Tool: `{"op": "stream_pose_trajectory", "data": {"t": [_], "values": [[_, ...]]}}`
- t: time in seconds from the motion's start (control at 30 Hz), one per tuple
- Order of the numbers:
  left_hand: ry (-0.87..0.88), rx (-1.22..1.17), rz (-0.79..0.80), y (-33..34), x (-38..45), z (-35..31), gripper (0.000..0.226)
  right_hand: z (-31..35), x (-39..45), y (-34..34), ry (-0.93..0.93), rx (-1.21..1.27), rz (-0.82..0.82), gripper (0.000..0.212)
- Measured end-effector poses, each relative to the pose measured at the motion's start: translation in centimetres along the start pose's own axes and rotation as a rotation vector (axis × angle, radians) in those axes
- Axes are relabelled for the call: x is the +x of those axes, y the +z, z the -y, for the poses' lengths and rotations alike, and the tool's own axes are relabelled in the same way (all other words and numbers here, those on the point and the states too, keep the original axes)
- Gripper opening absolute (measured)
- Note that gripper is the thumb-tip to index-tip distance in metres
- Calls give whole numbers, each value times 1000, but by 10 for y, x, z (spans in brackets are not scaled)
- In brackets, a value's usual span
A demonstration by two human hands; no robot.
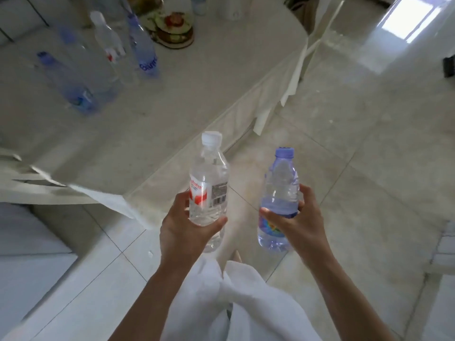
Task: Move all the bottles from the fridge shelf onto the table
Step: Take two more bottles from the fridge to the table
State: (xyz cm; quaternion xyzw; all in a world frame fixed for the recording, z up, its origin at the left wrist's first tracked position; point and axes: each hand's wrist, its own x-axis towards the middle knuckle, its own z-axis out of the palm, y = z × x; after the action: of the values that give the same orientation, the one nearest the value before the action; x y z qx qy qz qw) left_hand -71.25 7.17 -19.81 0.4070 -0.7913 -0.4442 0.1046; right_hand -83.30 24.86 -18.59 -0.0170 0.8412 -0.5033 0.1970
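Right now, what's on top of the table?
On the table: several upright bottles, blurred, so no exact count, and a decorated dish behind them. The far end is cut off.

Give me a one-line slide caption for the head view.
Left hand holds a red-labelled bottle, right hand a blue-capped bottle, beside the table.

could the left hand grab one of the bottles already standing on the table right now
Probably not as things stand. The left hand is already wrapped around the clear bottle with the red label, and the bottles on the table stand well beyond it, across the table.
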Motion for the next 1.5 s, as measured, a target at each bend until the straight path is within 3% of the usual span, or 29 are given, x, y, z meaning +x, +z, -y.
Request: {"op": "stream_pose_trajectory", "data": {"t": [0.43,0.93,1.1,1.37,1.5], "values": [[-215,-231,-178,-9,141,5,61,67,139,83,-68,-76,222,64],[-183,-224,-323,-73,333,13,61,192,273,220,-253,-54,297,84],[-172,-220,-382,-78,372,17,70,212,314,250,-335,-116,351,74],[-280,-247,-400,-68,438,20,69,234,395,300,-401,-131,601,64],[-358,-234,-469,-58,460,12,65,229,436,332,-307,-97,732,62]]}}
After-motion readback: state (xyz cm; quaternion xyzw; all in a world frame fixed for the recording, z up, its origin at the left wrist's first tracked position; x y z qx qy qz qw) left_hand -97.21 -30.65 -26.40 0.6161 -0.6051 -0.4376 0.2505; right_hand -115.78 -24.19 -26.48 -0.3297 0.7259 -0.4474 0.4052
